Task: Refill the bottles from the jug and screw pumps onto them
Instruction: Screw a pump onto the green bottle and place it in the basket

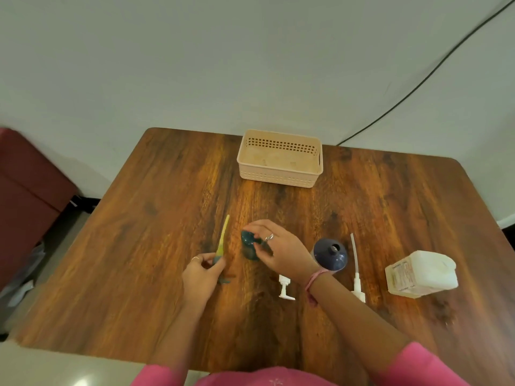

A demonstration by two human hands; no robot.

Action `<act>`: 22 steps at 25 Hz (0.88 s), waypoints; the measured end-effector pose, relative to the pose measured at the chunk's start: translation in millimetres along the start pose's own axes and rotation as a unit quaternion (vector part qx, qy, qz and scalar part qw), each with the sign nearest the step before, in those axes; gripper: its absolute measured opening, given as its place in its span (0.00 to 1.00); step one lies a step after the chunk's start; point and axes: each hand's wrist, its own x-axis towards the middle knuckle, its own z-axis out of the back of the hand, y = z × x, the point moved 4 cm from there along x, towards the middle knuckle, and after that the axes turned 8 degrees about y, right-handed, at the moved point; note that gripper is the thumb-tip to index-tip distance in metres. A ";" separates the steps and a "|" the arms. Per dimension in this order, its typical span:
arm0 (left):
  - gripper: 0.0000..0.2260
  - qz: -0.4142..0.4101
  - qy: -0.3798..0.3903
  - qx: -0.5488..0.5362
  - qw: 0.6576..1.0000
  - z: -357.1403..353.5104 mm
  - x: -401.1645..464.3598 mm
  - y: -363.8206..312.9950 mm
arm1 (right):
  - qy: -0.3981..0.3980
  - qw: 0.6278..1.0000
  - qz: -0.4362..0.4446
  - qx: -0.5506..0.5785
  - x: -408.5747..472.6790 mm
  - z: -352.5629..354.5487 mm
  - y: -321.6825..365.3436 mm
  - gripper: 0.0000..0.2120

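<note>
Two bottles stand on the one wooden table [145,224]: a teal bottle [249,247] and a dark blue bottle [330,254]. Three pumps show: a teal pump [221,247] (its tube yellowish), a short white pump [285,287] and a long-tubed white pump [356,270]. There is one white jug [420,274] and one beige basket [280,175]. Two hands are in view, left hand [199,277] and right hand [281,250].
</note>
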 end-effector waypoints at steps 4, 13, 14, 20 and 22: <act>0.08 -0.057 0.055 -0.090 0.993 13.2 -25.0 -45.2 | 0.077 0.991 0.094 -0.058 10.3 -19.2 16.7 0.22; 0.17 -0.141 0.227 -0.090 0.959 25.6 -14.2 -83.3 | -0.070 0.992 -0.046 0.092 4.6 13.5 -6.5 0.24; 0.18 -0.139 0.200 -0.063 0.968 23.8 1.2 -72.4 | -0.102 0.983 -0.086 0.127 1.2 19.9 -13.2 0.24; 0.45 -0.121 0.264 0.140 0.947 -39.1 48.0 -25.9 | -0.258 0.929 -0.152 0.216 -3.8 49.6 -35.7 0.15; 0.44 -0.146 0.280 0.126 0.940 -58.0 50.4 -26.9 | -0.272 0.917 -0.181 0.230 -4.2 50.0 -44.7 0.14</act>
